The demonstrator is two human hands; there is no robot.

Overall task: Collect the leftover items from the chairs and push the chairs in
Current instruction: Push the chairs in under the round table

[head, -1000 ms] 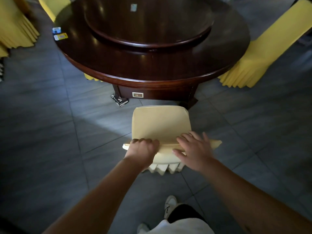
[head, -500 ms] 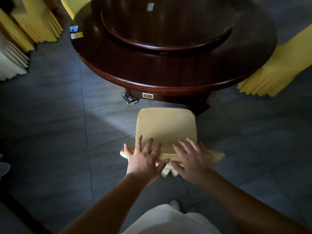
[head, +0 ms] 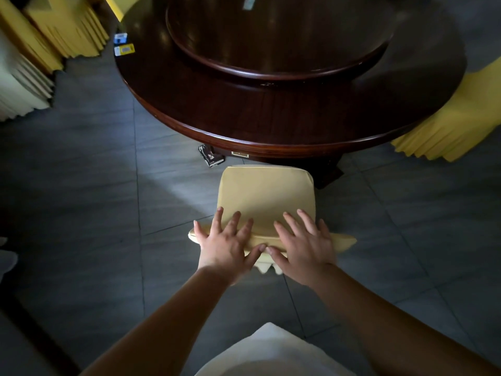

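Observation:
A chair in a pale yellow cover (head: 267,192) stands in front of me, its seat facing the round dark wooden table (head: 271,123). My left hand (head: 229,244) and my right hand (head: 303,244) lie side by side on top of the chair's backrest, fingers straight and spread, thumbs nearly touching. The seat's front edge sits just short of the table's rim. Nothing lies on the seat. Two small packets, a blue one (head: 120,38) and a yellow one (head: 124,49), rest on the table's left edge.
A raised turntable (head: 276,50) fills the table's middle, with a small card (head: 249,1) on it. Yellow-covered chairs stand at the right (head: 455,126) and upper left (head: 67,31), a whitish one (head: 19,85) at the far left. Grey tiled floor surrounds the chair.
My left hand has gone from gripping the backrest to lying flat on it. The chair and I have moved closer to the table.

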